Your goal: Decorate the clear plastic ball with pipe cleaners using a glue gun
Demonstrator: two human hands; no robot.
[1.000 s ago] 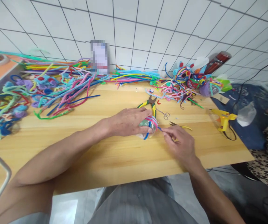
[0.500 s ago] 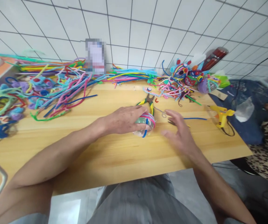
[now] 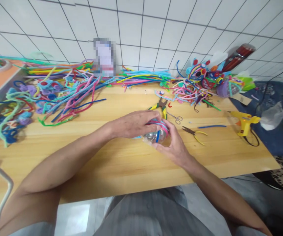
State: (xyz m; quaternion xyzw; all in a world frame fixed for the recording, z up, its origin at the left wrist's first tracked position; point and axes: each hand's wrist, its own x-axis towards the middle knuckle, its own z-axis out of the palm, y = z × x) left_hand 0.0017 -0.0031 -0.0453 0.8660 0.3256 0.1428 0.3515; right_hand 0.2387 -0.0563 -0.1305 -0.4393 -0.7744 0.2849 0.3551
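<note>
A clear plastic ball (image 3: 155,136) wrapped in pink and blue pipe cleaners lies on the wooden table (image 3: 121,164). My left hand (image 3: 134,124) grips it from the top and left, fingers curled over it. My right hand (image 3: 172,146) cups it from the right and underneath, fingers bent round it. A loose blue pipe cleaner (image 3: 211,126) lies on the table to the right, apart from both hands.
Green-handled pliers (image 3: 161,107), small scissors (image 3: 176,117) and yellow-handled cutters (image 3: 195,132) lie just behind the ball. A yellow glue gun (image 3: 245,123) stands at the right. Heaps of coloured pipe cleaners (image 3: 65,91) cover the back left; pipe-cleaner figures (image 3: 203,77) sit back right.
My right hand let go of the blue pipe cleaner end, swung out to the right, then came back and closed on the ball. A blue pipe cleaner now lies on the table at the right.
</note>
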